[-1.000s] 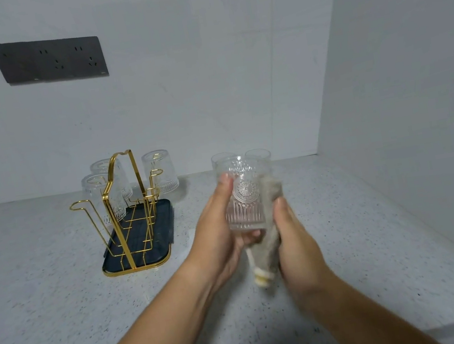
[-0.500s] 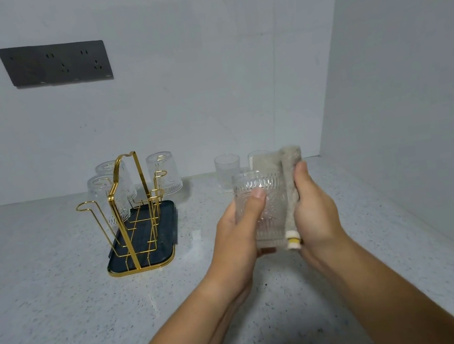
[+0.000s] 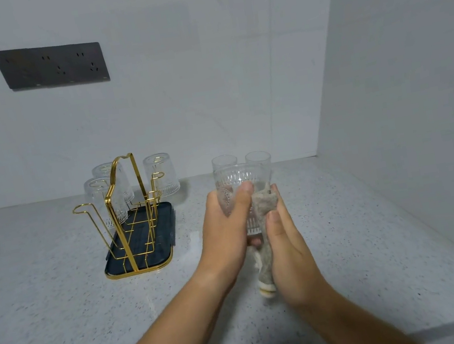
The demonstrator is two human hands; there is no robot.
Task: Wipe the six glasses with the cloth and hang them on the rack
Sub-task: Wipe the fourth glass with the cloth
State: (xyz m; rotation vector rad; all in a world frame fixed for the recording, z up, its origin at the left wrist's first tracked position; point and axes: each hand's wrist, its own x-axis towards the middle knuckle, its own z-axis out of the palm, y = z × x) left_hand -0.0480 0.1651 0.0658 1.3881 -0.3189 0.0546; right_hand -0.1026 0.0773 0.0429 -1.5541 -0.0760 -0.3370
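My left hand (image 3: 226, 228) grips an embossed clear glass (image 3: 237, 177) upright above the counter. My right hand (image 3: 287, 248) presses a grey cloth (image 3: 264, 210) against the glass's right side, and the cloth's end hangs down below my palms. Two more upright glasses (image 3: 223, 161) (image 3: 258, 157) stand on the counter just behind the held one. The gold wire rack (image 3: 125, 214) stands on a dark tray (image 3: 165, 220) to the left. Three glasses hang upside down on it (image 3: 161, 174) (image 3: 106, 171) (image 3: 96, 192).
A speckled grey counter (image 3: 64, 316) runs to a white back wall and a white side wall on the right. A dark socket panel (image 3: 51, 65) is mounted on the back wall above the rack.
The cloth and my right hand slid down along the glass's side, from near its rim to its lower part. My left hand keeps its grip on the glass.
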